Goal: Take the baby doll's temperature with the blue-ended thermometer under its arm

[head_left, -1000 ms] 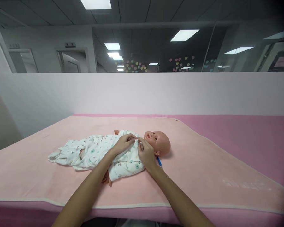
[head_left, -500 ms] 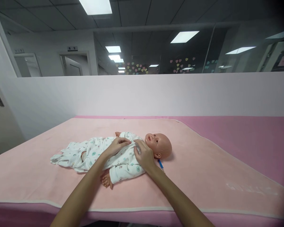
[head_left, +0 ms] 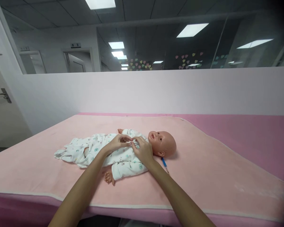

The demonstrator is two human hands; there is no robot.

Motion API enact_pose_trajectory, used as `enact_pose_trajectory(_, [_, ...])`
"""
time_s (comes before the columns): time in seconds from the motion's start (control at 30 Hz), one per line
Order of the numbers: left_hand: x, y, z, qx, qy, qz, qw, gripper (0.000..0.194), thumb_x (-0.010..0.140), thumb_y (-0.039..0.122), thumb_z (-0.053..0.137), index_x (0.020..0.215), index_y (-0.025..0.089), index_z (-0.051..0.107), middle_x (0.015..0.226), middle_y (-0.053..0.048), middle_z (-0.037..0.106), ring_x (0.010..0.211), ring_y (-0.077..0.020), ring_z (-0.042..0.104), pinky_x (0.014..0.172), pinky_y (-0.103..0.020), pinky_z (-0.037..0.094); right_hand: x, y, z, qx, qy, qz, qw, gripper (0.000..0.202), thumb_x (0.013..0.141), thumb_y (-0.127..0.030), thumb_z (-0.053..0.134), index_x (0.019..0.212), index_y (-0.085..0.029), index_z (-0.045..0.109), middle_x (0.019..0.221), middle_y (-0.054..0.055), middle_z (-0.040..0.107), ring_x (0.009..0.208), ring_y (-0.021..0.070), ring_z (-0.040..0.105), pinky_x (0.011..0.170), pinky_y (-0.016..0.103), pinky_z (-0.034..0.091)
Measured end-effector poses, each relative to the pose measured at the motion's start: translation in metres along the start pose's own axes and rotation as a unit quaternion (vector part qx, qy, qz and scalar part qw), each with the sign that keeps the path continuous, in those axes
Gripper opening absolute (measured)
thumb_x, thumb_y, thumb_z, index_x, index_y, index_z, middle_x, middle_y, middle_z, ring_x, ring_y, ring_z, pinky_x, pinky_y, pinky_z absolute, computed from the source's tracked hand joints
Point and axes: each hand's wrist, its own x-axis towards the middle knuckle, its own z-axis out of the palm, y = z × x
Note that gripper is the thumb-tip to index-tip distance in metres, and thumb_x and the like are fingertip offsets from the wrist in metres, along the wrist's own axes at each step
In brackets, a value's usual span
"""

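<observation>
A baby doll [head_left: 164, 143] lies on its back, head to the right, dressed in a white printed romper [head_left: 127, 168]. Over its chest my left hand [head_left: 117, 143] pinches the front of the romper. My right hand [head_left: 143, 151] meets it there from the right, thumb and fingertips closed on the same fold of cloth. The fingertips of both hands nearly touch. Whether a fastener sits between them is too small to tell. One doll hand [head_left: 108, 177] sticks out of the near sleeve, and the romper's legs lie flat to the left.
Under the doll spreads a peach mat [head_left: 203, 183] with a white edge, over a pink surface [head_left: 251, 138]. A thin blue object [head_left: 164, 162] lies beside the doll's neck. A low white wall [head_left: 156, 93] with glass above stands behind; a door [head_left: 2, 116] is at left.
My hands have come together and closed on the romper's front, where they were apart with looser fingers. The view has shifted slightly, moving the scene a little right and up.
</observation>
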Motion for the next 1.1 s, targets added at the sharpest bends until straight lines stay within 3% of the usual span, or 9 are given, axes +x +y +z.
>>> enact_pose_trajectory(0.23, [-0.0010, -0.0048, -0.0039, -0.048, -0.017, 0.002, 0.999, 0.047, 0.061, 0.018, 0.069, 0.106, 0.015, 0.056, 0.096, -0.008, 0.059, 0.090, -0.0159, 0.055, 0.076, -0.026, 0.044, -0.0039, 0.0011, 0.0014, 0.007, 0.024, -0.016, 1.000, 0.019, 0.084, -0.031, 0.045, 0.074, -0.019, 0.057, 0.072, 0.000, 0.059, 0.065, 0.0094, 0.053, 0.058, 0.021, 0.034])
enact_pose_trajectory(0.73, [-0.0005, -0.0044, -0.0044, -0.082, -0.007, -0.026, 0.996, 0.056, 0.061, 0.016, 0.067, 0.114, 0.019, 0.050, 0.111, -0.010, 0.055, 0.089, -0.0156, 0.055, 0.068, -0.024, 0.046, -0.0038, 0.0033, 0.0043, -0.005, 0.025, -0.029, 0.999, 0.016, 0.084, -0.029, 0.046, 0.078, -0.021, 0.059, 0.071, -0.002, 0.060, 0.067, 0.0090, 0.054, 0.059, 0.021, 0.035])
enact_pose_trajectory(0.93, [-0.0004, -0.0019, -0.0016, -0.099, -0.002, -0.019, 0.995, 0.055, 0.062, 0.013, 0.064, 0.114, 0.021, 0.050, 0.108, -0.009, 0.054, 0.084, -0.0135, 0.055, 0.069, -0.024, 0.045, -0.0038, 0.0035, 0.0056, -0.005, 0.022, -0.028, 0.999, 0.015, 0.083, -0.029, 0.047, 0.080, -0.021, 0.059, 0.073, -0.002, 0.060, 0.069, 0.0098, 0.055, 0.060, 0.021, 0.035])
enact_pose_trajectory(1.1, [-0.0022, 0.0023, 0.0032, -0.125, 0.037, -0.010, 0.991, 0.057, 0.058, 0.011, 0.065, 0.112, 0.023, 0.052, 0.093, -0.003, 0.050, 0.076, -0.0097, 0.055, 0.066, -0.022, 0.044, -0.0038, 0.0027, 0.0046, -0.001, 0.016, -0.025, 1.000, 0.015, 0.084, -0.029, 0.046, 0.079, -0.022, 0.059, 0.074, -0.002, 0.061, 0.069, 0.0097, 0.055, 0.060, 0.021, 0.035])
